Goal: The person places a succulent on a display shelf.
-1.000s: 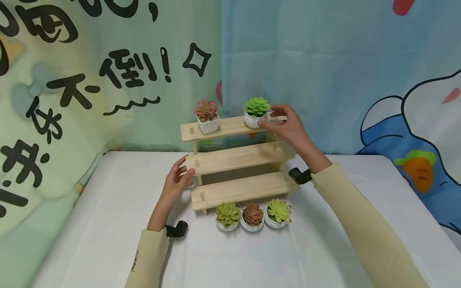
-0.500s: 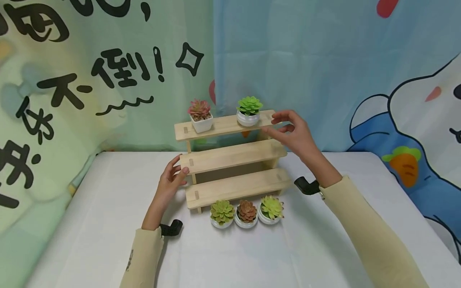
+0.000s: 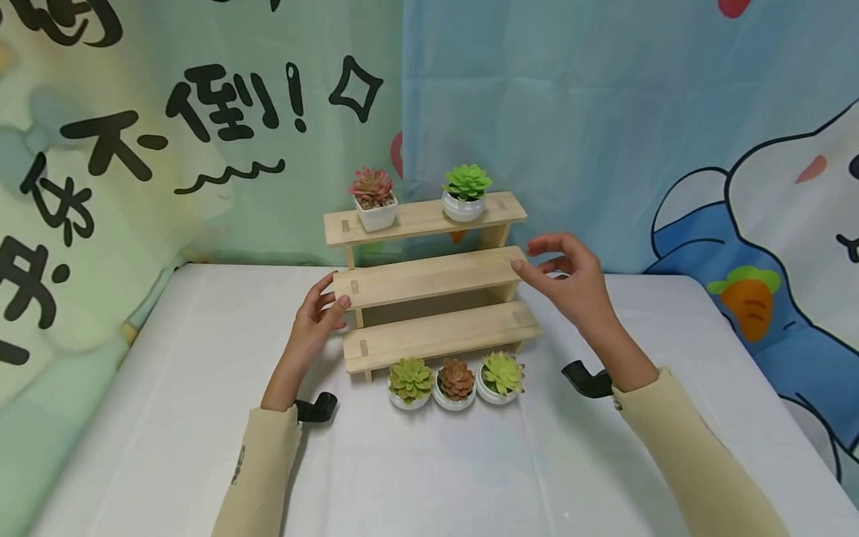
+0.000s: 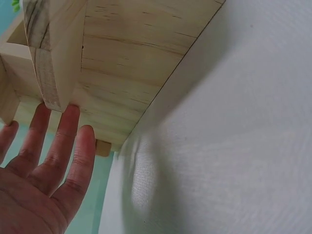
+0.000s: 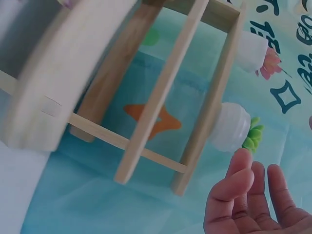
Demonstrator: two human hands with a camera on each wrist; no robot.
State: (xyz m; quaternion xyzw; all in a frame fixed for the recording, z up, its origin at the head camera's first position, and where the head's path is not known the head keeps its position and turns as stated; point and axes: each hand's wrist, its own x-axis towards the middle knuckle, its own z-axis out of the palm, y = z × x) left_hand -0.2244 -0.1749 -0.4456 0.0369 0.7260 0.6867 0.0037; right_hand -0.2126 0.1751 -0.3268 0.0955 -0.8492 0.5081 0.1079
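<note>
A three-tier wooden stand [image 3: 429, 277] stands on the table. My left hand [image 3: 314, 317] is at the left end of its middle shelf; in the left wrist view its straight fingers [image 4: 68, 129] touch a board's end. My right hand [image 3: 570, 280] is beside the right end of the middle shelf, fingers loosely bent, holding nothing. On the top shelf are a pink succulent in a square white pot [image 3: 376, 216] and a bright green succulent in a round white pot [image 3: 464, 209]. The right wrist view shows the green succulent [image 5: 253, 135] beyond my fingertips.
Three potted succulents line up before the stand: a green one [image 3: 411, 380], a brown one [image 3: 455, 380] and a yellow-green one [image 3: 502, 373]. They are on a white-covered table [image 3: 429, 477]. A printed cloth backdrop [image 3: 570, 112] hangs behind.
My right hand has let go of the bright green succulent's pot on the top shelf and moved right and down, away from it. My left hand stays at the stand's left side.
</note>
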